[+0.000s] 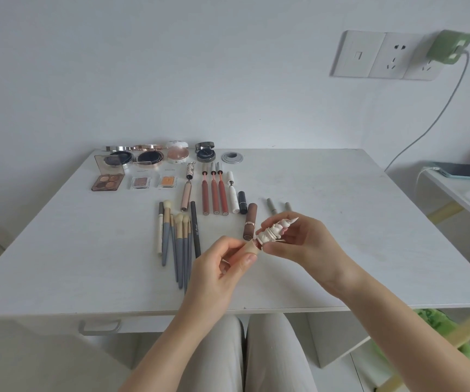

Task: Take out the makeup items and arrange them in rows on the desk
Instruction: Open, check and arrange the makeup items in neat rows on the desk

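Note:
Both hands hold a small lip product above the white desk (341, 222). My right hand (304, 241) pinches its cream sculpted figurine cap (273, 232). My left hand (225, 264) grips the beige tube base (252, 248), where a red tip shows at the joint. On the desk lie rows of makeup: open compacts (146, 157) at the back, eyeshadow palettes (108, 181), three red lip glosses (214, 193), a brown lipstick (250, 222), and several brushes (178, 241).
A grey cable grommet (232, 157) sits at the desk's back. Two grey pencils (277, 206) lie right of the lipsticks. A side shelf holds a phone (464, 171) on a charging cable from the wall sockets (392, 56). A drawer handle (99, 326) is below the desk edge.

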